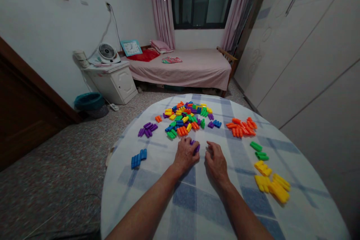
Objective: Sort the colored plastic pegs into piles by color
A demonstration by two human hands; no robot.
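My left hand (186, 154) rests on the round table (157, 195) with its fingers closed on purple plastic pieces (195, 146). Beside it, my right hand (216, 160) lies knuckles up with fingers curled; what it holds, if anything, is hidden. Just beyond both hands is a mixed pile of coloured pieces (187, 118). Sorted groups lie around: purple (147, 129) and blue (138, 158) at the left, orange (242, 126), green (259, 151) and yellow (271, 182) at the right.
The table wears a blue-and-white checked cloth. Behind it stand a bed with a pink cover (185, 67), a white cabinet with a fan (108, 53), and a teal basin (89, 101) on the floor. White wardrobe doors (309, 45) line the right side.
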